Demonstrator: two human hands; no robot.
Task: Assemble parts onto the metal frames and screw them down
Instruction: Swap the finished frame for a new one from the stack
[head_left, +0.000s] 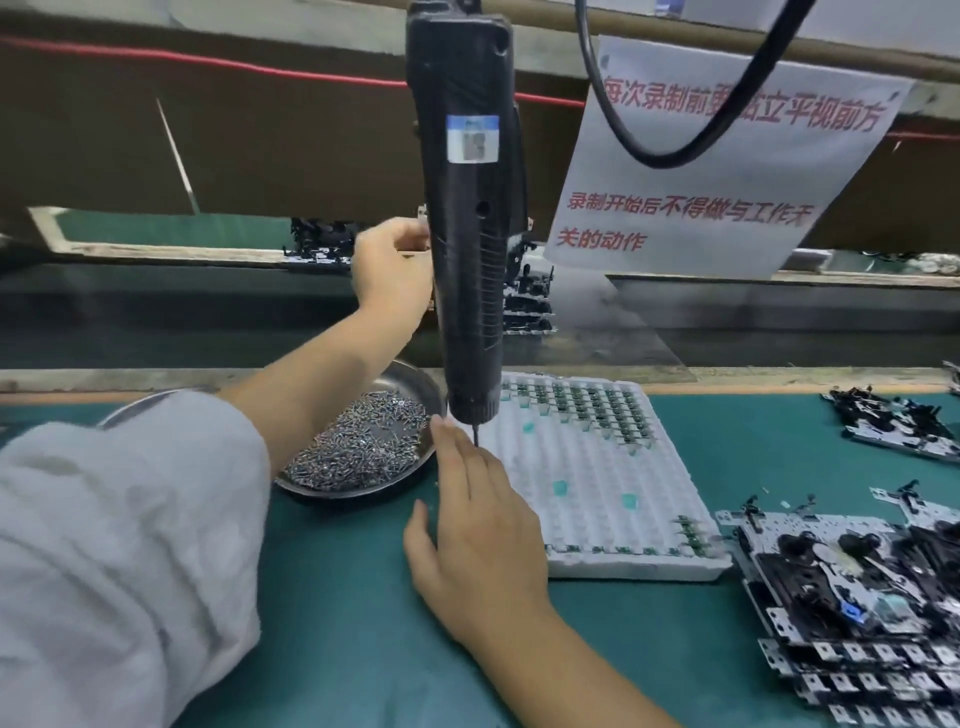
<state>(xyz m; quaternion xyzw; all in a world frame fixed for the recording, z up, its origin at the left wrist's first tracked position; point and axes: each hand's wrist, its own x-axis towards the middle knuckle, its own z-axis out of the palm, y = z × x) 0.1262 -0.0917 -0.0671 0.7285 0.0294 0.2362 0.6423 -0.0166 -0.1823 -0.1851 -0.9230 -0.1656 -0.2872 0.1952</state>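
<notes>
A black electric screwdriver (465, 218) hangs upright over the green bench mat (337, 623), its thin bit pointing down just above the back of the right hand (475, 525). That hand lies flat with straight fingers (457, 457) at the near left corner of a white tray (597, 467), holding nothing. The left hand (389, 270) reaches far forward behind the screwdriver; its fingers are curled around something at a stack of metal frames (530, 291) on the belt, but the screwdriver hides what they hold. A metal dish (415, 384) of small screws (358, 447) sits beneath the left forearm, just left of the tray. The tray holds rows of small green parts (587, 405) along its far side. More frames are piled at the near right (857, 597), well apart from both hands. A white notice (701, 171) with red writing hangs behind.
</notes>
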